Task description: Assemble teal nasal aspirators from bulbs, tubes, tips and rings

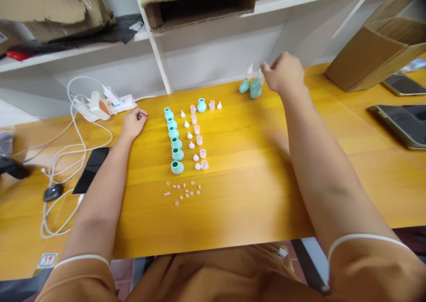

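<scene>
Left of centre, the left hand (133, 122) is rested on the glossy yellow wooden bench (249, 169), fingers loosely curled, nothing held. Just right of it, small teal rubbery bulbs (175, 142) are lined up in a column, with tiny white cone tips (189, 135) and translucent pink caps (199, 140) alongside. Pink pellets (183, 190) are scattered below. Upper right of centre, the right hand (284, 73) is bunched at the clear nozzle of an assembled teal bulb (255, 88). A pinch cannot be told; the hand is blurred. That bulb is judged light, soft, squeezable and easily toppled, and best gripped at its round belly.

Head cam, looks fwd/down, close over table (253, 191).
</scene>
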A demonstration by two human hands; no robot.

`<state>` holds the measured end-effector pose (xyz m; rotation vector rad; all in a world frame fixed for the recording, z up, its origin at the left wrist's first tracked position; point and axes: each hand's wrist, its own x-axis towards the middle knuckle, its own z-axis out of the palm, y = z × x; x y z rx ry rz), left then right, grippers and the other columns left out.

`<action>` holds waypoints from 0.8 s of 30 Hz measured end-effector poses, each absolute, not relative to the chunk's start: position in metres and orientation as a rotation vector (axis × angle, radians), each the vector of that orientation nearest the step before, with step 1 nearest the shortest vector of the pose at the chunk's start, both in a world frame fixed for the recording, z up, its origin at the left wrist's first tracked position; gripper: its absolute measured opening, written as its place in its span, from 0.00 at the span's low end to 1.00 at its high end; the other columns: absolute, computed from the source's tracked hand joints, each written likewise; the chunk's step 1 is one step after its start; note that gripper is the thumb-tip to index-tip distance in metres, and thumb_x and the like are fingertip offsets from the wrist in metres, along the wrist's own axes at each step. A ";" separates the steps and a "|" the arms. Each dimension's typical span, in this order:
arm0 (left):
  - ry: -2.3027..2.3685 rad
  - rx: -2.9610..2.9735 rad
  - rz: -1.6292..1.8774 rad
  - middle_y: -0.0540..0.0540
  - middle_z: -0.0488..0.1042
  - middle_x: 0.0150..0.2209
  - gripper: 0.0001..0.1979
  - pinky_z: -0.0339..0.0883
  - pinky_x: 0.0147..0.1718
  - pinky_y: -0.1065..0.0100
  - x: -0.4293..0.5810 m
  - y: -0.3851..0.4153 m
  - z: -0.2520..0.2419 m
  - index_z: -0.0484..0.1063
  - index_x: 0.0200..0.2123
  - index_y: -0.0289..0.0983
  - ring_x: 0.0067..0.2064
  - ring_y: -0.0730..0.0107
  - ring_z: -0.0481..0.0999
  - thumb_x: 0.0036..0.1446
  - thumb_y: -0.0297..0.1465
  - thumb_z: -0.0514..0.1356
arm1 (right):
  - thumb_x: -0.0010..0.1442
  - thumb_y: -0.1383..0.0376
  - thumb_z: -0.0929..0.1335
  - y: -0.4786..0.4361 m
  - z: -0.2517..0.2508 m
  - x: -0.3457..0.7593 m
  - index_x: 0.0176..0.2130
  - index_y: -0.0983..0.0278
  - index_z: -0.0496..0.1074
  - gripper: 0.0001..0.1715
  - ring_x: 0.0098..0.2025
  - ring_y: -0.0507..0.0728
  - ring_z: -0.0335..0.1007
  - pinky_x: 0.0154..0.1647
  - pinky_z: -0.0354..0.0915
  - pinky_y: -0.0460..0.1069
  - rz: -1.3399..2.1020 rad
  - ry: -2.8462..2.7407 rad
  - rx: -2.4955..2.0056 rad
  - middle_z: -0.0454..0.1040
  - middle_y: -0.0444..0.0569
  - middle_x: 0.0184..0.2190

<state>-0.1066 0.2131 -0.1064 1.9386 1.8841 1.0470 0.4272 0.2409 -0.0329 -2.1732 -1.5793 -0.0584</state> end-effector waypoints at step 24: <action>1.535 2.344 0.925 0.45 0.78 0.55 0.21 0.75 0.52 0.56 0.074 0.070 0.045 0.72 0.57 0.40 0.62 0.48 0.80 0.78 0.50 0.57 | 0.79 0.59 0.68 0.128 0.048 0.305 0.19 0.63 0.59 0.37 0.26 0.50 0.44 0.33 0.48 0.51 0.351 -1.865 -1.331 0.51 0.42 0.18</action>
